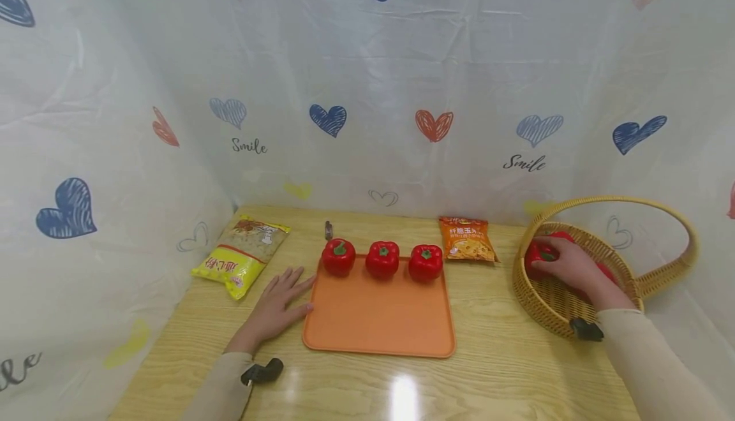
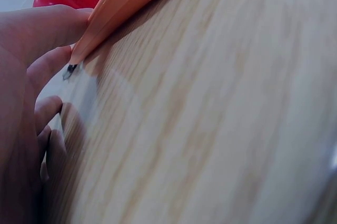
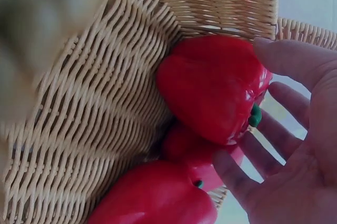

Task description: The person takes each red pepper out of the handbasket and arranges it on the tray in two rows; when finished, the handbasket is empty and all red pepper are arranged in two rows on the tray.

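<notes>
My left hand (image 1: 272, 312) lies at the left edge of an orange tray (image 1: 376, 322), fingers spread, with the thumb and index finger touching its rim. Three red bell peppers, left (image 1: 339, 257), middle (image 1: 382, 259) and right (image 1: 425, 263), stand in a row along the tray's far edge. Inside a wicker basket (image 1: 524, 296) at the right is my right hand (image 1: 571, 268). In the right wrist view its fingers are spread beside the stem end of a red bell pepper (image 3: 210, 87), the thumb tip at its side. More red peppers (image 3: 158, 195) lie below that one.
A yellow bag of dry food (image 1: 244, 255) lies left of the tray. Behind the tray's right corner is an orange snack packet (image 1: 467, 240). A small dark object (image 1: 328, 229) sits near the back edge. The basket's tall handle (image 1: 620, 199) arches over it; a heart-printed curtain (image 1: 367, 166) surrounds the table.
</notes>
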{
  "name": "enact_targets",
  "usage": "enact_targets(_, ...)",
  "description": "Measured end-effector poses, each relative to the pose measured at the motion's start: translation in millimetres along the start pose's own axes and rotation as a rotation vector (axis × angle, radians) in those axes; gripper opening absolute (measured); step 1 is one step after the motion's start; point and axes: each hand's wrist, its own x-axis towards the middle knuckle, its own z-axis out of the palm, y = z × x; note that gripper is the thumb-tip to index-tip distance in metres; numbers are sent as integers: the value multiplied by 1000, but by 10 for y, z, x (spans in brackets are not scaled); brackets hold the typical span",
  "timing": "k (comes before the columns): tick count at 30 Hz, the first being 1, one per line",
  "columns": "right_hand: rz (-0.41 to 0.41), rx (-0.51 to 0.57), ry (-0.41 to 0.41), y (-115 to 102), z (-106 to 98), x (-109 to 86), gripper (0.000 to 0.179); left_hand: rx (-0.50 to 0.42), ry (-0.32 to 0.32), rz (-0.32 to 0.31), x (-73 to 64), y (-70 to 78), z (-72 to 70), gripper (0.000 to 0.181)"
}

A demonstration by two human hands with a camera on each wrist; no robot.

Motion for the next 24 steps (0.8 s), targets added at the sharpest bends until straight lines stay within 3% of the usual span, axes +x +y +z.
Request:
enact_targets(7,-7,-52,-4,12,24,0,70,-1,2,3,-2,15,-7,62)
enact_targets(24,21,-46,-46,46,53,-52,73,1,4,6,2,17,-7,62)
